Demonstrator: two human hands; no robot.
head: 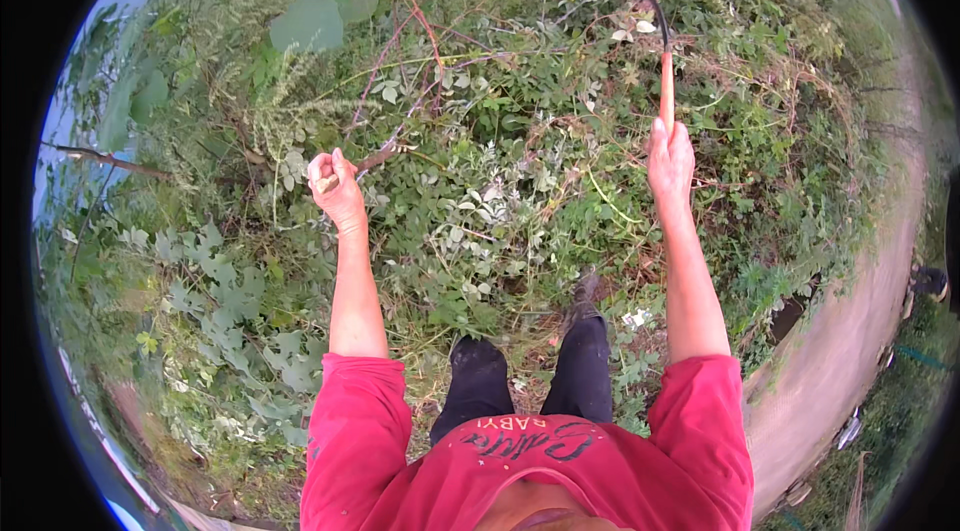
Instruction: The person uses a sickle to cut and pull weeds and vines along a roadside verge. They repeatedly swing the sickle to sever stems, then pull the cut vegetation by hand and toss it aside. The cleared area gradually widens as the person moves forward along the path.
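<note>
My right hand (671, 156) grips the orange handle (667, 85) of a sickle, which points away from me. The sickle's dark curved blade (661, 17) hooks left among dry leaves and stems. On the other side, my left hand (341, 193) is closed around a wooden stick (381, 154), whose pale end shows at the palm. Its far end reaches right into the leaves, where it cannot be told from the stems. Between both hands lies a dense mass of leafy brambles (487, 208). Long reddish bramble stems (427, 21) arch above it.
My shoes and dark trouser legs (577, 366) stand at the near edge of the growth. Broad-leaved plants (217, 283) crowd the left side. A bare branch (112, 160) sticks out at far left. A pale path (847, 366) curves along the right.
</note>
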